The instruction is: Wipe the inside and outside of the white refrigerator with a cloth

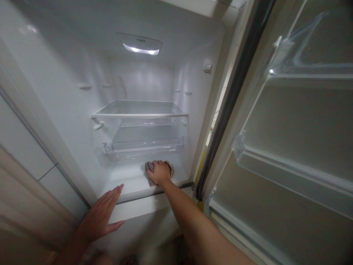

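The left grip (100,211) is nearest, wide: fingers extended side by side, thumb spread away from them. Its fingertips lie just beside the front edge of the white plastic compartment floor (129,184); contact cannot be determined. To the right of the left grip and farther in, the right grip (161,172) is closed over a bunched grey-brown fabric cloth (149,167). The cloth is under the right grip, on the compartment floor, and protrudes on both sides of the fingers.

To the right of the right grip, the dark flexible door gasket (231,105) runs along the opened pale refrigerator door (298,121). A clear plastic door bin (275,172) is mounted on the door, right of the right grip.

Beyond and above the right grip is a clear plastic tray (146,148). Above the tray is a clear flat shelf with a white front edge (140,108). Farther above the right grip, a lit rectangular lamp (140,45) is set in the white compartment ceiling (176,29).
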A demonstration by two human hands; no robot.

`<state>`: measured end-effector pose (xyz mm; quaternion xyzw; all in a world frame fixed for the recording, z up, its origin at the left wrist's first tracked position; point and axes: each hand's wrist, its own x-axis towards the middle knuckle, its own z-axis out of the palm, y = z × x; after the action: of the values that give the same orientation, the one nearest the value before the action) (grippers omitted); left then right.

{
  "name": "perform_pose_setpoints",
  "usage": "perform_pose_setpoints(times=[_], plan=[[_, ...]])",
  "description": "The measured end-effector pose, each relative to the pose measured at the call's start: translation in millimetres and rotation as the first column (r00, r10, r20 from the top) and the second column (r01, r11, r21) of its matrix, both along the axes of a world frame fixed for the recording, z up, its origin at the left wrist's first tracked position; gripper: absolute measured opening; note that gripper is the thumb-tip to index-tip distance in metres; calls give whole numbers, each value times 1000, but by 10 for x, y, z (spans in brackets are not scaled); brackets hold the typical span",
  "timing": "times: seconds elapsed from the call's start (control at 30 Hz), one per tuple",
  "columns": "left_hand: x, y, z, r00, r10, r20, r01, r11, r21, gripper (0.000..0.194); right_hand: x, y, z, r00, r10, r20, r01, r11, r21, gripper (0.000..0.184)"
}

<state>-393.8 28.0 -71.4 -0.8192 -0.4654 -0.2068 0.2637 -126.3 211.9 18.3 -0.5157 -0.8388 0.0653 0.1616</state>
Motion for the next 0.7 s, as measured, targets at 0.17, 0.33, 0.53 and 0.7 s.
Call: perform_pose_setpoints(times=[0.17,0.33,0.53,0.7], plan=[[-11,2,-37,1000,19,-5,-19,1000,-7,119,-5,-8,4,1000,2,3,-2,1000,-10,49],[-3,5,-41,1000,18,3,-18,1000,-9,117,-3,44,-10,1000,25,13,-25,1000,-6,50],[22,-11,2,1000,14,-19,-14,1000,25,115,-11,334,-23,1000,15,-3,-15,1000,0,49],[37,-20,12,999,32,-31,-31,999,38,115,-113,661,-58,994,-86,-69,87,996,14,50]])
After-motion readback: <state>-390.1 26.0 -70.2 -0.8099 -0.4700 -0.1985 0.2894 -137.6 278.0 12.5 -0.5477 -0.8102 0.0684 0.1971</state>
